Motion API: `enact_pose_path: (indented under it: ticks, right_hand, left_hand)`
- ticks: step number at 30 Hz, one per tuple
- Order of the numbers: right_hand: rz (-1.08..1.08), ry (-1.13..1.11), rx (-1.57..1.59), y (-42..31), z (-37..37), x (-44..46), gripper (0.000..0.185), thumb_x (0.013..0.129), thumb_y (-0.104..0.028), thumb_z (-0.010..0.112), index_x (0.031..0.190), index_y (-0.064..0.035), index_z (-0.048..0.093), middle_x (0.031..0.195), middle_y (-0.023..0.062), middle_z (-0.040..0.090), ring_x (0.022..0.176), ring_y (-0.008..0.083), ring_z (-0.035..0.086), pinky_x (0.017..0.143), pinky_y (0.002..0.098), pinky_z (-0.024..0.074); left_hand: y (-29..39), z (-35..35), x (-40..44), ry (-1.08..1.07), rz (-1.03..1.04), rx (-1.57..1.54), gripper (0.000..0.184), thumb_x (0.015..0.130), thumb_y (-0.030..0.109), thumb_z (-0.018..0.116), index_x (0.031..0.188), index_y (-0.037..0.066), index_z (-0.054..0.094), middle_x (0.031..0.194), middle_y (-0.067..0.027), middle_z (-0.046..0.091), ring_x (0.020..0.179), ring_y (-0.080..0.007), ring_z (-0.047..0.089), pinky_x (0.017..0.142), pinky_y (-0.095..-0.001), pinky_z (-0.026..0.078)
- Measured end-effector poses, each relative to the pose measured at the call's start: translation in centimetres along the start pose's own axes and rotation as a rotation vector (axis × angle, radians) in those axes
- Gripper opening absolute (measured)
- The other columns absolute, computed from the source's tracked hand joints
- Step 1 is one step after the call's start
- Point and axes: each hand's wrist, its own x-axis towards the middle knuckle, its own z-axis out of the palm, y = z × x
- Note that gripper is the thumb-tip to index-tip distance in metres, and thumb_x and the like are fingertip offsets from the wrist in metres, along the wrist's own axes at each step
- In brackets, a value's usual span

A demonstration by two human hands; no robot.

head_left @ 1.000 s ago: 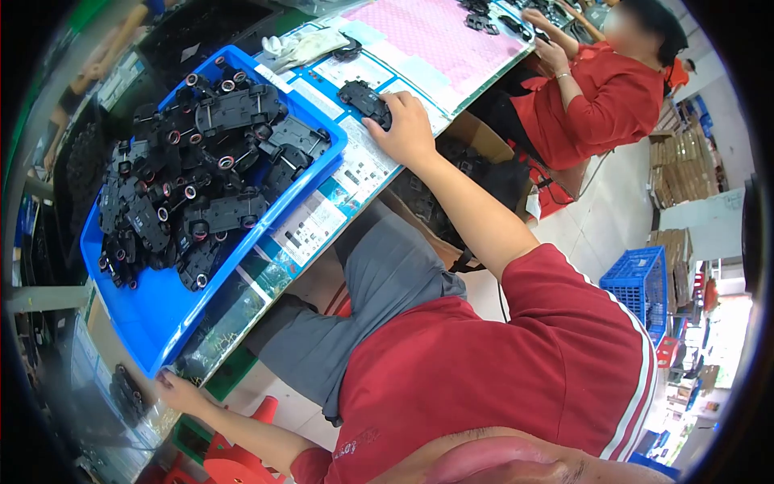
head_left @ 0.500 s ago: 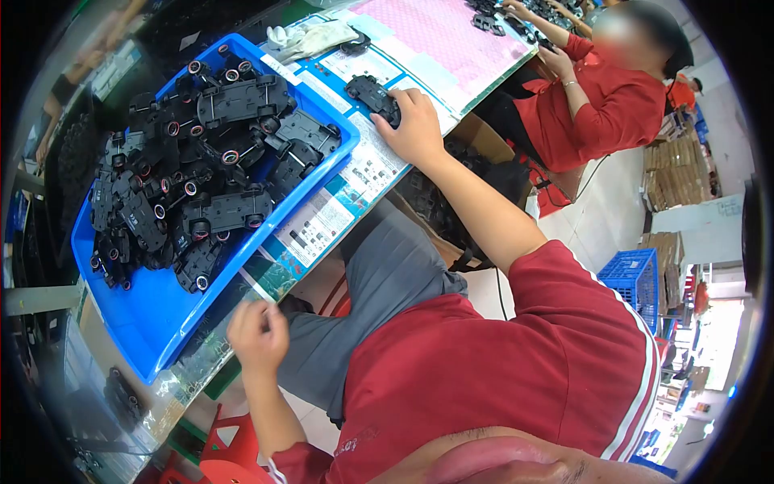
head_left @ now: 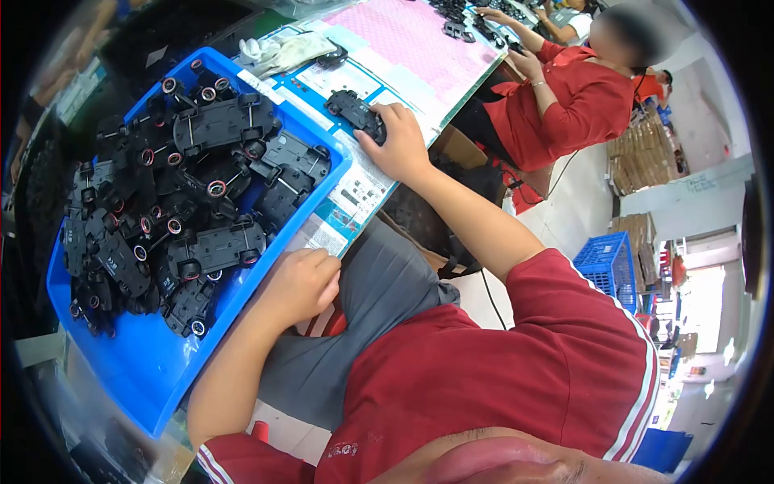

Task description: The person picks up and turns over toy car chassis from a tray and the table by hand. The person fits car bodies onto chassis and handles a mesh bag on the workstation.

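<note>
My right hand (head_left: 397,143) rests on the table and grips the end of a black toy-car chassis (head_left: 351,110) between thumb and fingers. The chassis lies on printed sheets beside the blue tray. My left hand (head_left: 305,284) is over the table's front edge, near the tray's long side, with its fingers curled together; whether anything is inside them is hidden. The blue tray (head_left: 137,385) holds a heap of black chassis (head_left: 222,125) with wheels and axles, piled toward its far part.
White gloves (head_left: 284,55) and a black part (head_left: 332,56) lie behind the chassis, next to a pink mat (head_left: 411,40). At the right, a co-worker in red (head_left: 584,105) handles dark parts. A cardboard box (head_left: 458,155) stands under the table edge. Further back is a blue crate (head_left: 605,264).
My left hand has moved from the tray's near corner along the table edge toward my right hand. My right hand keeps its grip on the chassis. The whole view has shifted slightly.
</note>
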Motion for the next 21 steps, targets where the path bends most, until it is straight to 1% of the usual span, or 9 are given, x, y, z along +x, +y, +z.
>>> enact_pose_path:
  ticks: [2, 4, 5, 6, 8, 11, 15, 17, 21]
  right_hand:
    - [-0.012, -0.013, 0.001, -0.19, 0.06, 0.05, 0.049, 0.080, -0.029, 0.077, 0.116, -0.0011, 0.062, 0.106, 0.0183, 0.060, 0.101, 0.0359, 0.056, 0.092, 0.0446, 0.0462]
    - [0.035, -0.042, -0.006, -0.45, 0.04, 0.12, 0.047, 0.082, -0.029, 0.076, 0.118, -0.0018, 0.061, 0.112, 0.0189, 0.060, 0.108, 0.0371, 0.057, 0.095, 0.0437, 0.0460]
    - [0.040, -0.055, -0.008, -0.55, -0.07, 0.20, 0.047, 0.082, -0.028, 0.076, 0.117, -0.0013, 0.061, 0.112, 0.0190, 0.061, 0.108, 0.0372, 0.057, 0.095, 0.0436, 0.0458]
    - [0.026, -0.053, -0.018, -0.51, 0.02, 0.28, 0.047, 0.082, -0.028, 0.076, 0.117, -0.0008, 0.061, 0.112, 0.0191, 0.061, 0.108, 0.0371, 0.057, 0.095, 0.0433, 0.0459]
    - [0.011, -0.024, -0.018, -0.47, 0.25, 0.31, 0.048, 0.080, -0.029, 0.076, 0.116, -0.0008, 0.061, 0.108, 0.0188, 0.060, 0.103, 0.0362, 0.056, 0.092, 0.0442, 0.0461]
    - [0.031, -0.069, -0.053, -0.78, 0.01, 0.49, 0.048, 0.083, -0.030, 0.075, 0.118, -0.0010, 0.061, 0.111, 0.0193, 0.061, 0.108, 0.0367, 0.058, 0.095, 0.0427, 0.0459]
    - [0.031, -0.069, -0.075, -0.66, 0.22, 0.47, 0.048, 0.084, -0.032, 0.074, 0.118, -0.0015, 0.060, 0.111, 0.0196, 0.060, 0.107, 0.0369, 0.058, 0.095, 0.0428, 0.0457]
    - [0.033, -0.071, -0.080, -0.62, 0.34, 0.42, 0.048, 0.084, -0.032, 0.074, 0.118, -0.0014, 0.060, 0.111, 0.0197, 0.060, 0.107, 0.0369, 0.057, 0.095, 0.0427, 0.0457]
    - [0.036, -0.066, -0.086, -0.53, 0.35, 0.30, 0.048, 0.084, -0.032, 0.074, 0.118, -0.0012, 0.060, 0.111, 0.0200, 0.060, 0.107, 0.0368, 0.057, 0.095, 0.0425, 0.0454]
  left_hand:
    - [0.01, -0.08, -0.36, -0.009, 0.034, 0.017, 0.009, 0.079, 0.010, 0.067, 0.083, 0.005, 0.061, 0.081, -0.0127, 0.061, 0.080, -0.0318, 0.062, 0.073, -0.0435, 0.051]
    - [-0.38, 0.12, -0.56, -0.028, 0.000, -0.014, 0.009, 0.079, 0.009, 0.068, 0.084, 0.005, 0.061, 0.083, -0.0127, 0.060, 0.082, -0.0321, 0.062, 0.074, -0.0432, 0.051]
    - [-0.43, 0.17, -0.54, -0.011, 0.016, -0.033, 0.009, 0.078, 0.009, 0.068, 0.084, 0.005, 0.062, 0.083, -0.0127, 0.060, 0.082, -0.0322, 0.062, 0.075, -0.0433, 0.051]
    - [-0.48, 0.24, -0.54, 0.005, 0.033, -0.051, 0.010, 0.078, 0.008, 0.068, 0.084, 0.005, 0.062, 0.083, -0.0127, 0.060, 0.082, -0.0323, 0.062, 0.075, -0.0433, 0.051]
    - [-0.66, 0.40, -0.71, 0.000, 0.022, -0.055, 0.011, 0.077, 0.007, 0.069, 0.085, 0.005, 0.062, 0.084, -0.0126, 0.061, 0.082, -0.0321, 0.062, 0.075, -0.0430, 0.051]
    - [-0.71, 0.61, -0.84, -0.013, 0.022, -0.040, 0.013, 0.076, 0.008, 0.070, 0.086, 0.005, 0.062, 0.085, -0.0122, 0.062, 0.083, -0.0307, 0.063, 0.077, -0.0419, 0.051]
    - [-0.88, 0.82, -0.95, 0.004, 0.021, -0.053, 0.014, 0.076, 0.008, 0.070, 0.086, 0.005, 0.061, 0.085, -0.0121, 0.062, 0.084, -0.0304, 0.063, 0.078, -0.0414, 0.051]
    - [-0.96, 0.91, -0.98, 0.006, 0.033, -0.049, 0.009, 0.080, 0.009, 0.067, 0.086, 0.004, 0.063, 0.084, -0.0121, 0.061, 0.081, -0.0312, 0.061, 0.075, -0.0422, 0.050]
    - [-0.70, 0.74, -1.00, 0.011, 0.031, -0.039, 0.009, 0.081, 0.008, 0.067, 0.087, 0.004, 0.063, 0.085, -0.0120, 0.061, 0.082, -0.0310, 0.061, 0.076, -0.0421, 0.050]
